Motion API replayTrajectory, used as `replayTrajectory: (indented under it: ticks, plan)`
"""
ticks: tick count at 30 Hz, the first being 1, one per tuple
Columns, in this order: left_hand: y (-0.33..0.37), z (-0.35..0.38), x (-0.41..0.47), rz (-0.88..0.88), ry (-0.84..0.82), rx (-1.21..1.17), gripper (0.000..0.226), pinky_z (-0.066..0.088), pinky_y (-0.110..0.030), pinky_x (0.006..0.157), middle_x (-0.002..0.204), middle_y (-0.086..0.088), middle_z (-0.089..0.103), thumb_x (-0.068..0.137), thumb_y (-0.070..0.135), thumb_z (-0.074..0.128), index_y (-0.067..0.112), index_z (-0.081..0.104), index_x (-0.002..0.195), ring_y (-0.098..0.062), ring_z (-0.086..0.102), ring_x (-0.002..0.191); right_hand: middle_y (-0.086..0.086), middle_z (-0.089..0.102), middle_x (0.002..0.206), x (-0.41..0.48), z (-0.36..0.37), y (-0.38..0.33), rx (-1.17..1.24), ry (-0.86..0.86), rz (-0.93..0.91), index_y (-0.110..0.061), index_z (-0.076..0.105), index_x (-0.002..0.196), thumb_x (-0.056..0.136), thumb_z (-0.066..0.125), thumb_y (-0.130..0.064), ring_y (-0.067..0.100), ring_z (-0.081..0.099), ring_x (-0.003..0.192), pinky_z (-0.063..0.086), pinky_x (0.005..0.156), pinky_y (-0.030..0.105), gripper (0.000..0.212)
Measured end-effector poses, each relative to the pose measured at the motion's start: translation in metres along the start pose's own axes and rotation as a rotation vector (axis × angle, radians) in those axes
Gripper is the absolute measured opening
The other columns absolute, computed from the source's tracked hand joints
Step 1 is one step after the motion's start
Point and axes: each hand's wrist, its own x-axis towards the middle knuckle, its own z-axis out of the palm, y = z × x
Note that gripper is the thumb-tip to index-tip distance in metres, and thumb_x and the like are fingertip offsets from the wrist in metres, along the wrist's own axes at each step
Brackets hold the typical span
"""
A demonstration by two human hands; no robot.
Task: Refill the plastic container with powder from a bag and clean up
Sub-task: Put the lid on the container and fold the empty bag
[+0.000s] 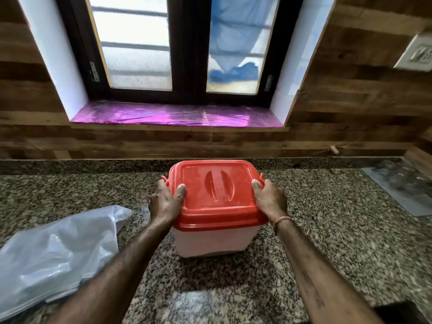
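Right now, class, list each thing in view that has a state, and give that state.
plastic container: upright on the counter.
red lid: closed on the container.
plastic bag: lying crumpled on the counter.
window: shut.
left hand: grips the lid's left edge.
right hand: grips the lid's right edge.

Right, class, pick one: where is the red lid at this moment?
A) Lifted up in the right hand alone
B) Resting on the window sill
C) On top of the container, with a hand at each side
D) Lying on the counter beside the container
C: the red lid sits on the plastic container, with the left hand and the right hand gripping its opposite edges, thumbs on top.
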Motion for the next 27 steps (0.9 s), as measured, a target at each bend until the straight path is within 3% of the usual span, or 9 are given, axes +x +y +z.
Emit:
replayTrajectory:
  ticks: [3,5,7,9,11,13,18,23,27]
  plan:
    - [0.001,0.003,-0.001,0.034,0.006,0.108,0.069,0.054,-0.053,0.097,0.142,-0.02,0.057,0.103,0.05,0.046,0.013,0.027,0.157,-0.039,0.062,0.119,0.011,0.068,0.098,-0.005,0.002,-0.004,-0.121,0.022,-0.07,-0.012,0.049,0.137,0.108,0.033,-0.047,0.027,0.069,0.087,0.06,0.073,0.039,0.049]
    - [0.001,0.005,-0.001,0.026,-0.009,0.131,0.073,0.048,-0.051,0.104,0.154,-0.02,0.047,0.105,0.049,0.043,0.013,0.016,0.163,-0.039,0.054,0.131,0.012,0.069,0.106,-0.007,0.001,-0.008,-0.169,0.036,-0.109,-0.011,0.038,0.151,0.11,0.031,-0.042,0.028,0.068,0.093,0.056,0.074,0.037,0.052]
    - [-0.001,0.005,-0.001,0.04,-0.018,0.121,0.076,0.045,-0.048,0.105,0.157,-0.02,0.042,0.105,0.049,0.042,0.016,0.009,0.165,-0.039,0.052,0.134,0.012,0.068,0.112,-0.008,0.0,-0.007,-0.162,0.019,-0.123,-0.013,0.031,0.157,0.11,0.032,-0.043,0.026,0.068,0.096,0.055,0.075,0.035,0.056]
    - [-0.008,0.003,0.0,0.041,-0.049,0.047,0.079,0.051,-0.047,0.099,0.154,-0.019,0.046,0.102,0.054,0.046,0.02,0.01,0.165,-0.037,0.058,0.128,0.008,0.069,0.111,-0.007,-0.001,0.003,0.008,-0.037,-0.084,-0.018,0.034,0.156,0.107,0.037,-0.049,0.024,0.072,0.091,0.062,0.075,0.039,0.058]
    - [-0.014,0.001,-0.002,-0.041,-0.083,-0.132,0.079,0.06,-0.046,0.089,0.138,-0.017,0.062,0.094,0.061,0.057,0.02,0.033,0.157,-0.031,0.07,0.109,0.007,0.073,0.105,-0.005,-0.005,0.016,0.41,-0.179,0.029,-0.016,0.05,0.143,0.101,0.053,-0.053,0.024,0.078,0.082,0.066,0.071,0.04,0.056]
    - [-0.016,0.003,-0.004,-0.138,-0.069,-0.276,0.066,0.065,-0.042,0.069,0.108,-0.014,0.074,0.089,0.057,0.067,0.01,0.057,0.134,-0.026,0.076,0.085,0.011,0.077,0.103,-0.001,-0.008,0.025,0.703,-0.314,0.118,-0.009,0.061,0.128,0.091,0.07,-0.051,0.025,0.08,0.081,0.066,0.072,0.041,0.057]
    - [0.001,0.008,0.025,-0.217,0.012,-0.324,0.045,0.044,-0.017,0.034,0.08,-0.012,0.07,0.091,0.038,0.074,-0.003,0.067,0.108,-0.017,0.066,0.057,0.011,0.081,0.091,0.037,0.01,0.018,0.731,-0.257,0.113,-0.008,0.073,0.106,0.075,0.083,-0.058,0.029,0.08,0.079,0.066,0.078,0.05,0.06]
    - [0.019,0.014,0.085,-0.158,0.028,-0.269,0.045,0.042,-0.018,0.039,0.076,-0.008,0.072,0.086,0.045,0.076,0.001,0.073,0.098,-0.017,0.066,0.059,0.011,0.078,0.088,0.092,0.018,-0.016,0.723,-0.211,0.062,-0.005,0.074,0.094,0.081,0.083,-0.043,0.024,0.074,0.076,0.059,0.066,0.03,0.041]
    - [0.04,0.023,0.129,-0.158,0.051,-0.212,0.044,0.048,-0.019,0.046,0.08,-0.008,0.074,0.083,0.05,0.078,0.007,0.074,0.092,-0.019,0.068,0.068,0.012,0.078,0.085,0.138,0.027,-0.038,0.722,-0.216,0.051,-0.008,0.076,0.084,0.082,0.084,-0.04,0.022,0.072,0.071,0.057,0.067,0.031,0.033]
